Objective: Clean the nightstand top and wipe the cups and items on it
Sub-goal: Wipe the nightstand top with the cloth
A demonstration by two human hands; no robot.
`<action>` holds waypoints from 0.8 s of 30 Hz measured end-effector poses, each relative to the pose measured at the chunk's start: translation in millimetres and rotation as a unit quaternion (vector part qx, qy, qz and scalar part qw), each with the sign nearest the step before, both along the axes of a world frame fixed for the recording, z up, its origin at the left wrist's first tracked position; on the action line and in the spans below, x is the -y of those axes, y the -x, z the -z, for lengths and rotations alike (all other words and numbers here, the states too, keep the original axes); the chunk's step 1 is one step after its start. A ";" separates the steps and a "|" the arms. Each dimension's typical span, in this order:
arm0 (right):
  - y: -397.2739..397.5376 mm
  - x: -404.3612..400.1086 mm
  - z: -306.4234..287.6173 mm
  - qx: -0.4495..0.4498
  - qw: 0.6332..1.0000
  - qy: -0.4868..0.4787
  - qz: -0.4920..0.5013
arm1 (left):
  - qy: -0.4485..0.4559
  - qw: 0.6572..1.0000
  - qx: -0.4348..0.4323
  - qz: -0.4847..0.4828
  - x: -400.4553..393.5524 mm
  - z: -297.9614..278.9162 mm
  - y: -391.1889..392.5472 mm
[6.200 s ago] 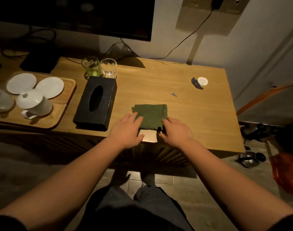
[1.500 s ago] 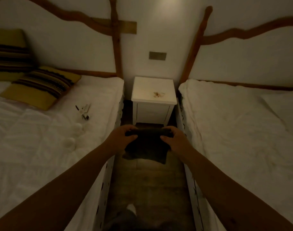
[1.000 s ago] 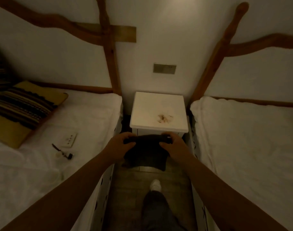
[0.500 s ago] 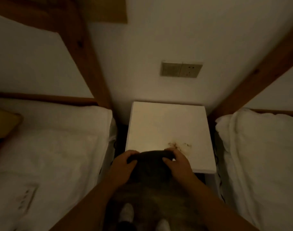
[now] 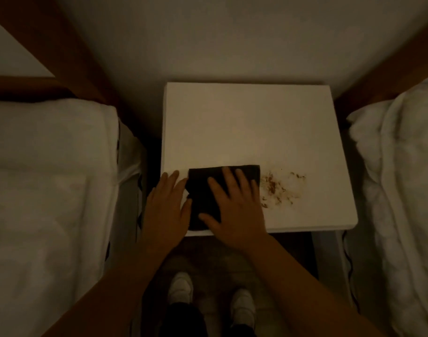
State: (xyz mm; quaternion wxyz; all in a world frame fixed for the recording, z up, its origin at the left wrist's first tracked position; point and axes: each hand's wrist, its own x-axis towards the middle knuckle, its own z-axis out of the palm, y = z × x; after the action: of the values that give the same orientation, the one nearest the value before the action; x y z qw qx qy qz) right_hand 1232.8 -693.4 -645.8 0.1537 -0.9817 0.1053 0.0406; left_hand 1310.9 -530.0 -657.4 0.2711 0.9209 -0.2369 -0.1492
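Observation:
A white nightstand (image 5: pixel 244 127) stands between two beds. A folded dark cloth (image 5: pixel 203 188) lies flat on its front left part. My right hand (image 5: pixel 234 207) presses down on the cloth with fingers spread. My left hand (image 5: pixel 168 210) rests flat at the cloth's left edge, on the nightstand's front left corner, fingers apart. Brown crumbs and smears (image 5: pixel 278 188) mark the top just right of the cloth. No cups are in sight.
White beds flank the nightstand, one on the left (image 5: pixel 49 190) and one on the right (image 5: pixel 400 190). Wooden headboard posts (image 5: pixel 69 52) slant up the wall behind. My white shoes (image 5: pixel 181 288) stand on the dark floor in the narrow aisle.
I came from the wooden table to the aisle between the beds carrying the cloth. In the last half second the cloth went down onto the nightstand top and both hands flattened.

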 end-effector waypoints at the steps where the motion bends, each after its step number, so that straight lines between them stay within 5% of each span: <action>1: -2.2 -3.1 7.5 -0.018 0.999 0.021 -0.029 | -0.041 0.999 0.013 0.008 0.0 1.2 1.9; 6: -41.9 15.0 24.9 -0.018 0.995 0.063 -0.073 | -0.138 0.989 0.057 0.018 11.0 6.5 -14.6; 17: -175.8 115.3 24.9 -0.068 0.991 0.107 -0.047 | -0.197 0.976 0.087 0.044 44.3 21.8 -62.5; 24: -107.8 201.2 7.5 0.011 0.991 0.134 -0.001 | -0.208 0.976 0.054 0.035 49.7 11.2 -62.7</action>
State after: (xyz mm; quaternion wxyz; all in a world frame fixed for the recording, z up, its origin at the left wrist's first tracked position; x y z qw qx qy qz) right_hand 1340.6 -894.6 -653.3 0.0220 -0.9939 0.1073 0.0154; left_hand 1373.6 -579.7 -668.7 0.0551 0.9550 -0.2474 -0.1543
